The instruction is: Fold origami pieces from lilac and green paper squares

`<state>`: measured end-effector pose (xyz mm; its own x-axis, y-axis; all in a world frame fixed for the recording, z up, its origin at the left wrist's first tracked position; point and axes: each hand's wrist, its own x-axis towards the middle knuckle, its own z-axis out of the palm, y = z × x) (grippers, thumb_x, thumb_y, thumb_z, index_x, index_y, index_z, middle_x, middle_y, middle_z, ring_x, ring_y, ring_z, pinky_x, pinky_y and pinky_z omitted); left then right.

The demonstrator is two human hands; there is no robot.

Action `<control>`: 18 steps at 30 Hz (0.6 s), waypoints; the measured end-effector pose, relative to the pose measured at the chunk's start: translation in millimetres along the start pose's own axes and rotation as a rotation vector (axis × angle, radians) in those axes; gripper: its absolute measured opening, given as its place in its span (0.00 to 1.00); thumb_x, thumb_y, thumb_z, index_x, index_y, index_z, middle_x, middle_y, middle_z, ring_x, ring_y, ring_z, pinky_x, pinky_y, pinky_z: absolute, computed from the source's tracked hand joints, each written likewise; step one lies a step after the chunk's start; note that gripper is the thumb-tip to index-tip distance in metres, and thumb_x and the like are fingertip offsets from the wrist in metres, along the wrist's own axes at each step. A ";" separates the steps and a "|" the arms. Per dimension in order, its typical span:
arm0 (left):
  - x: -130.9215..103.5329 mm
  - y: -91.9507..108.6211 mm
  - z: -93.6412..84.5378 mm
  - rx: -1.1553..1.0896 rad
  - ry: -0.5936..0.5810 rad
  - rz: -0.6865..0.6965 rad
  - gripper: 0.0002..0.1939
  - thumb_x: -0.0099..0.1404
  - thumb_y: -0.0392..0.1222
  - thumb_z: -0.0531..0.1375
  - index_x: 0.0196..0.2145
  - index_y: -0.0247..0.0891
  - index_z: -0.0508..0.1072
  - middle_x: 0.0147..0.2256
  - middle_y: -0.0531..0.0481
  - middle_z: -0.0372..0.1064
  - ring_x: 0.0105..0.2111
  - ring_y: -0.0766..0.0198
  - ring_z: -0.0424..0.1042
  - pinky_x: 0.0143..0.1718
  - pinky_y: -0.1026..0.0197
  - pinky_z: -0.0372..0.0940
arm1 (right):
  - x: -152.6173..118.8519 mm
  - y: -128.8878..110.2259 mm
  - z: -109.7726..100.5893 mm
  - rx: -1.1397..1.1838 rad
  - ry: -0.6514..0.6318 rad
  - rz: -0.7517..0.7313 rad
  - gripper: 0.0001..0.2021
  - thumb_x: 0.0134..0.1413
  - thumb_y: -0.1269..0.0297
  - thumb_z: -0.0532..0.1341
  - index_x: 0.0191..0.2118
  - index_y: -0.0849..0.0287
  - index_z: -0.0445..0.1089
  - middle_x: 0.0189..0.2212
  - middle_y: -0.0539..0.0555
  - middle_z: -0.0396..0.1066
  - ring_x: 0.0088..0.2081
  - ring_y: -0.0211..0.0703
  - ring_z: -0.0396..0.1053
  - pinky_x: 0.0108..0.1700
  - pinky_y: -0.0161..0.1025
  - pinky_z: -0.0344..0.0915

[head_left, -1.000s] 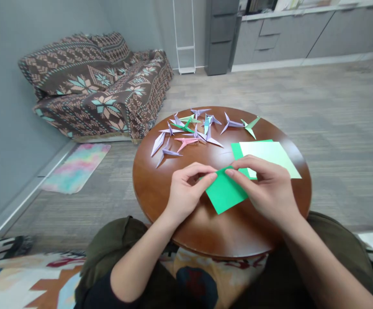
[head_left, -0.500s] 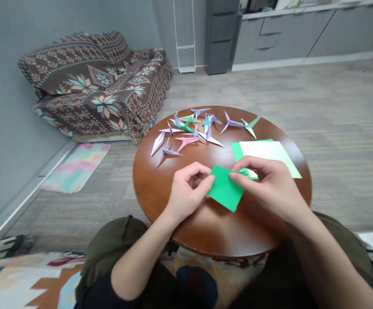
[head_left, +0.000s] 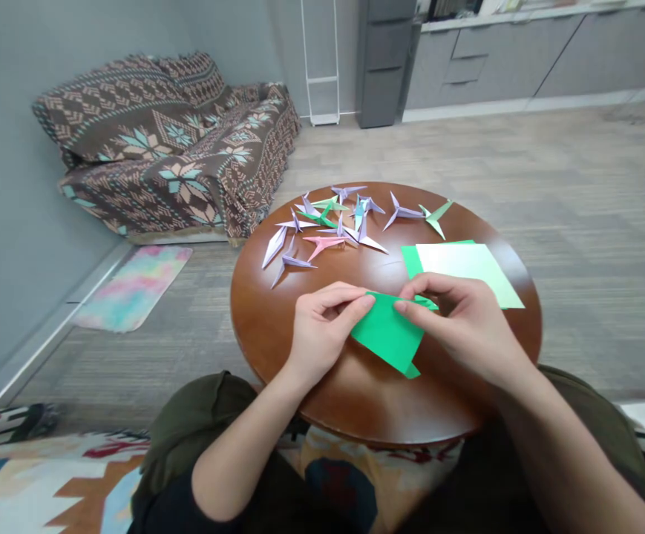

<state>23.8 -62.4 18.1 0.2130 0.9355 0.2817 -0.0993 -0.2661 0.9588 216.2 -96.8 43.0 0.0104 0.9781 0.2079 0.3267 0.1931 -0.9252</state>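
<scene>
A folded green paper (head_left: 390,332) is held above the near half of the round brown table (head_left: 266,319). My left hand (head_left: 325,326) pinches its upper left corner between thumb and fingers. At the upper right edge, my right hand (head_left: 459,315) grips the same paper between thumb and index finger. A small flap shows at the paper's lower corner. Partly behind my right hand lies a stack of paper sheets (head_left: 472,261), pale on top with green beneath.
Several folded paper figures, among them a pink one (head_left: 325,243) and a purple one (head_left: 289,262), lie across the table's far left. One light green figure (head_left: 436,218) lies beyond the stack. A covered sofa (head_left: 182,156) stands at the far left.
The green paper has tilted, its lower edge is a little nearer to me, and a flap now shows at its lower corner. My left hand has shifted slightly left.
</scene>
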 end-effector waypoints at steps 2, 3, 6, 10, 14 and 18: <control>-0.4 -0.3 -0.2 -0.001 -0.002 -0.004 0.06 0.64 0.41 0.70 0.33 0.38 0.87 0.34 0.45 0.83 0.32 0.61 0.78 0.35 0.62 0.71 | 0.2 0.1 0.0 0.002 0.000 0.000 0.06 0.55 0.63 0.69 0.29 0.57 0.76 0.27 0.50 0.76 0.30 0.41 0.70 0.33 0.36 0.66; -0.6 -0.3 -0.2 -0.001 -0.004 -0.006 0.06 0.64 0.41 0.70 0.33 0.38 0.87 0.34 0.45 0.83 0.33 0.61 0.78 0.35 0.62 0.71 | 0.1 0.2 0.0 0.003 0.001 0.002 0.06 0.55 0.63 0.69 0.29 0.57 0.76 0.28 0.50 0.76 0.30 0.41 0.70 0.33 0.36 0.66; -0.6 -0.4 0.0 0.003 -0.011 0.000 0.06 0.65 0.42 0.69 0.34 0.38 0.87 0.34 0.45 0.83 0.33 0.60 0.78 0.36 0.61 0.71 | -0.5 0.6 0.0 0.016 0.000 0.018 0.06 0.55 0.62 0.69 0.30 0.57 0.76 0.27 0.50 0.75 0.30 0.41 0.69 0.31 0.36 0.65; -0.5 -0.5 -0.5 0.009 -0.020 0.004 0.07 0.65 0.42 0.69 0.34 0.39 0.87 0.35 0.45 0.83 0.34 0.59 0.79 0.36 0.61 0.72 | -0.7 1.1 0.3 0.016 -0.006 0.025 0.07 0.56 0.62 0.69 0.30 0.57 0.76 0.27 0.50 0.75 0.29 0.41 0.68 0.30 0.36 0.64; -0.3 -0.6 -1.1 0.028 -0.024 0.016 0.07 0.65 0.43 0.69 0.34 0.39 0.87 0.35 0.45 0.83 0.34 0.58 0.79 0.36 0.60 0.73 | -0.1 -0.1 0.6 0.014 0.000 0.016 0.07 0.56 0.62 0.69 0.29 0.57 0.76 0.27 0.51 0.75 0.29 0.41 0.68 0.30 0.36 0.64; -0.2 -0.6 -1.0 0.031 -0.037 0.034 0.07 0.66 0.42 0.68 0.34 0.39 0.87 0.36 0.45 0.83 0.35 0.58 0.80 0.37 0.60 0.73 | 0.2 -1.0 0.5 0.010 -0.003 0.015 0.07 0.57 0.62 0.68 0.29 0.57 0.76 0.27 0.50 0.75 0.29 0.40 0.68 0.30 0.35 0.64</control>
<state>22.8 -62.2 17.5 0.2464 0.9167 0.3145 -0.0765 -0.3050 0.9493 215.4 -96.8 43.8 0.0125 0.9810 0.1934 0.3171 0.1795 -0.9313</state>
